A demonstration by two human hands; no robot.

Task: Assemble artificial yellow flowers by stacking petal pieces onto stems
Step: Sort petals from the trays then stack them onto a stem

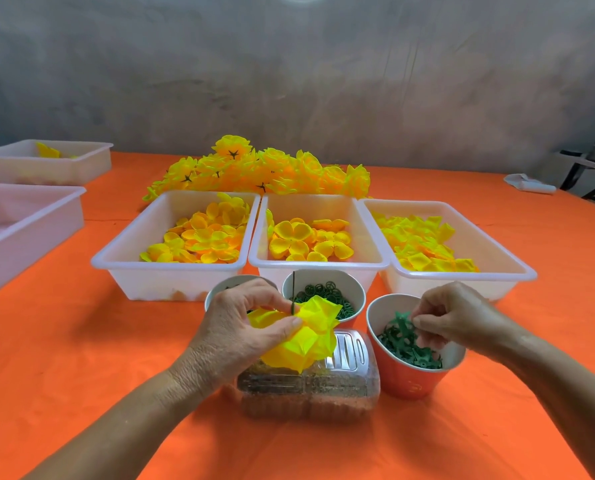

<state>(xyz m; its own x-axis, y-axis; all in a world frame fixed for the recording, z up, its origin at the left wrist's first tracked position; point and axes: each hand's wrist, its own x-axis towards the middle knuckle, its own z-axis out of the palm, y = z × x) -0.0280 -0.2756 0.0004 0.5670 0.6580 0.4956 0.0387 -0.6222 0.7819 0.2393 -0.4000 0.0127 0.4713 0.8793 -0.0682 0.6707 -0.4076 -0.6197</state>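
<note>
Nearest, a clear plastic box (309, 393) lies on the orange table (81, 375). Left hand (244, 337) fingers pinch a half-built yellow flower (309, 337), its dark stem (293, 296) pointing up, above that box. Right hand (462, 317) fingertips pinch green calyx pieces (406, 344) inside a tilted orange cup (406, 379). Three white trays (320, 265) of yellow petals (206, 237) sit behind.

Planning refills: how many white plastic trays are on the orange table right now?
5 white plastic trays: three side by side centre, left, middle, right, all holding yellow petals; two at left edge, near, far. Any beyond the frame would be unseen.
</note>
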